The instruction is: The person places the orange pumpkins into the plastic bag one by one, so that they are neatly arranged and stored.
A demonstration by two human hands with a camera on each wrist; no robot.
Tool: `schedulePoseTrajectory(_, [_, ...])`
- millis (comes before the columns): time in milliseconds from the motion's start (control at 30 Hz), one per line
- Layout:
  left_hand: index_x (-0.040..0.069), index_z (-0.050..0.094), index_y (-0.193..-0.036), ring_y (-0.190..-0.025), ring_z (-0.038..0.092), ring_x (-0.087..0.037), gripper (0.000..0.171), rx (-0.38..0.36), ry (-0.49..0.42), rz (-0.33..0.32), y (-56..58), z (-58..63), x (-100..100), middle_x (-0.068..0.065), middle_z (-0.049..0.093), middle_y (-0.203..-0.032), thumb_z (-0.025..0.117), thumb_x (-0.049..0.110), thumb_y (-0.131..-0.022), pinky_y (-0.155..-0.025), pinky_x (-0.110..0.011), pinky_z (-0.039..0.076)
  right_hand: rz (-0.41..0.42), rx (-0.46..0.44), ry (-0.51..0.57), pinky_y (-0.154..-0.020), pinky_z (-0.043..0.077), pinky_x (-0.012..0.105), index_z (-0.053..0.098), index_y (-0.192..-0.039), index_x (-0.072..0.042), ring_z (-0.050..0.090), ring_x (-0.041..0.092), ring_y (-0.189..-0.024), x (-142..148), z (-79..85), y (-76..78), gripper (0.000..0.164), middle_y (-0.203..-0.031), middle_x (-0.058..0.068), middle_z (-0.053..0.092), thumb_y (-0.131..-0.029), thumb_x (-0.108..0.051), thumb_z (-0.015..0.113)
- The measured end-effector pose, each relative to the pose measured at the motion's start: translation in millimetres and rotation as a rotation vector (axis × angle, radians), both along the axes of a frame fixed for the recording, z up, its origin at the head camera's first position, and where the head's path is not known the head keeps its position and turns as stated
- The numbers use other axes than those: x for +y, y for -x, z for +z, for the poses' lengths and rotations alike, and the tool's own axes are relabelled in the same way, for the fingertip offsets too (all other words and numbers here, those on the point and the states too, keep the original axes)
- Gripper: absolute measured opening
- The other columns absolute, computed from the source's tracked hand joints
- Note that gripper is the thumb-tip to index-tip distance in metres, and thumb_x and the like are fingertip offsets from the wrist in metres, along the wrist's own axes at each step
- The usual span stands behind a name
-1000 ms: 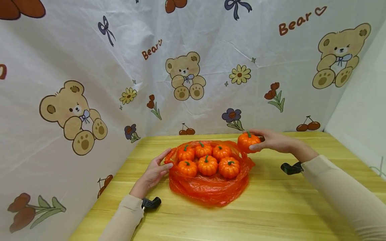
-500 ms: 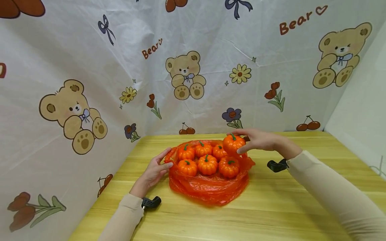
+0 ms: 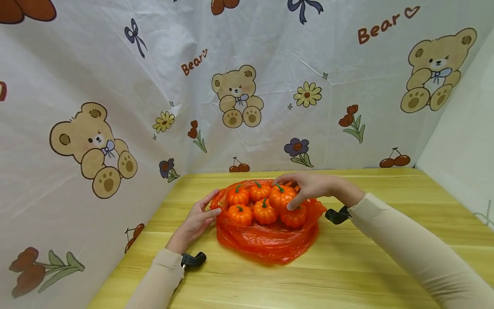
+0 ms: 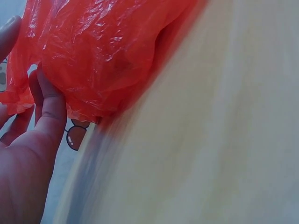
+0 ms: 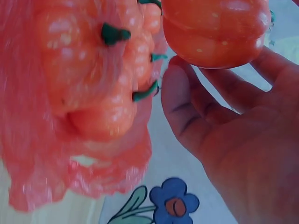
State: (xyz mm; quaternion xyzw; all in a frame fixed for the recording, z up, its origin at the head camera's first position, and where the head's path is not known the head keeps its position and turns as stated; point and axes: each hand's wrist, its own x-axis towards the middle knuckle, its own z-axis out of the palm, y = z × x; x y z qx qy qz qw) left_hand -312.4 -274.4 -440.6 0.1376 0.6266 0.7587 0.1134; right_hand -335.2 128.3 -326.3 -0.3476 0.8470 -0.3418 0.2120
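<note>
A crumpled red plastic bag [image 3: 266, 246] lies with its mouth spread, holding several small orange pumpkins [image 3: 265, 213] with green stems. My left hand [image 3: 197, 221] is at the bag's left rim, thumb and fingers on either side of the thin plastic [image 4: 100, 56]. Between thumb and fingers, my right hand [image 3: 314, 186] grips another pumpkin [image 3: 281, 198] above the bag's right part, overlapping the pumpkins behind and below it. In the right wrist view this held pumpkin [image 5: 215, 35] is apart from those in the bag.
The bag rests on a light wooden table [image 3: 247, 285]. A white cloth [image 3: 270, 141] printed with bears and flowers hangs behind and along the left. A black wrist device [image 3: 194, 260] sits below the left hand, another [image 3: 337, 215] below the right.
My right hand has carried the pumpkin leftward and a little down, from beside the bag's right rim to over the pumpkins inside. The left hand has stayed at the rim.
</note>
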Motion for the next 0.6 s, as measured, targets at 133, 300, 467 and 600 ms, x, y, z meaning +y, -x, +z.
schedulePoseTrajectory(133, [0.015,0.024,-0.165,-0.147,0.037,-0.032,0.077,-0.001,0.005,0.007,-0.2,-0.3,0,-0.002,0.011,-0.173,0.058,-0.007,-0.099,-0.1,-0.027,0.057,0.04,0.031,-0.015,-0.1,0.056,0.037,0.056,-0.144,-0.027,0.059,0.022,-0.117,-10,-2.2,-2.0,0.072,-0.138,0.002,0.058,-0.079,-0.028,0.088])
schedulePoseTrajectory(300, [0.015,0.025,-0.165,-0.148,0.035,-0.032,0.077,-0.007,0.0,0.011,-1.6,0.6,1,-0.002,0.012,-0.173,0.059,-0.007,-0.099,-0.1,-0.027,0.057,0.083,0.079,-0.043,-0.1,0.055,0.038,0.056,-0.144,-0.027,0.057,0.024,-0.119,-20,-9.6,-5.3,0.073,-0.139,0.0,0.057,-0.078,-0.026,0.089])
schedulePoseTrajectory(467, [0.015,0.025,-0.165,-0.148,0.035,-0.033,0.078,-0.009,0.001,0.014,-2.8,1.7,2,-0.003,0.012,-0.173,0.06,-0.006,-0.099,-0.1,-0.027,0.057,0.096,0.117,-0.08,-0.105,0.052,0.042,0.055,-0.146,-0.025,0.053,0.024,-0.127,-27,-16.1,-10.3,0.078,-0.144,-0.003,0.054,-0.077,-0.021,0.089])
schedulePoseTrajectory(600, [0.014,0.025,-0.165,-0.149,0.034,-0.034,0.077,-0.006,0.006,0.018,-3.3,2.2,2,-0.003,0.012,-0.173,0.06,-0.006,-0.099,-0.099,-0.026,0.057,0.103,0.148,-0.112,-0.108,0.05,0.043,0.056,-0.144,-0.029,0.051,0.02,-0.127,-32,-18.5,-16.0,0.077,-0.143,-0.007,0.054,-0.076,-0.02,0.09])
